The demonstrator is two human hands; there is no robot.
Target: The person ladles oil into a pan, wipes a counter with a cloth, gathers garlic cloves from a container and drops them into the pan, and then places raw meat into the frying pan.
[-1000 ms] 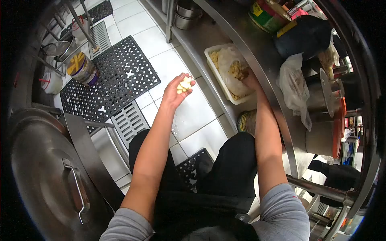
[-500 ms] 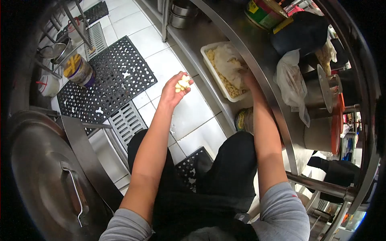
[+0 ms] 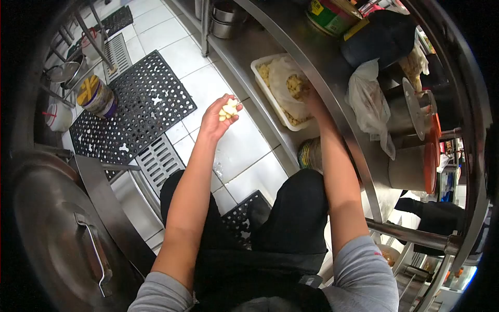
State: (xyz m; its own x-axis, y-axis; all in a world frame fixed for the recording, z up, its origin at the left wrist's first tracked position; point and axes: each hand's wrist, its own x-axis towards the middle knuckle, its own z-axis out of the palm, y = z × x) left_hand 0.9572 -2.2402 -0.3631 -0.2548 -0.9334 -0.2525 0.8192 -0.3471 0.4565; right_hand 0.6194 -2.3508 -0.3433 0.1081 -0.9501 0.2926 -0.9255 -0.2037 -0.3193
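My left hand (image 3: 215,120) is held out over the floor, palm up, its fingers curled around several peeled garlic cloves (image 3: 228,109). On the low shelf, a white tub (image 3: 265,93) holds many more pale yellow cloves. A translucent plastic bag (image 3: 283,96) lies across the tub's contents, with cloves (image 3: 295,86) showing through a gap in it. At the tub's right side, my right hand (image 3: 313,101) reaches in by the plastic. Shadow and the shelf edge obscure its fingers, so their grip does not show.
The curved metal counter edge (image 3: 312,73) passes above my right forearm. A can (image 3: 310,153) stands beside the tub, and steel pots (image 3: 224,26) sit farther along. Black rubber mats (image 3: 150,104) cover part of the tiled floor. A large metal lid (image 3: 52,229) is at left.
The plastic over the tub has shifted, and a gap with cloves now shows near my right hand. My left hand still holds its cloves. The whole view has moved slightly.
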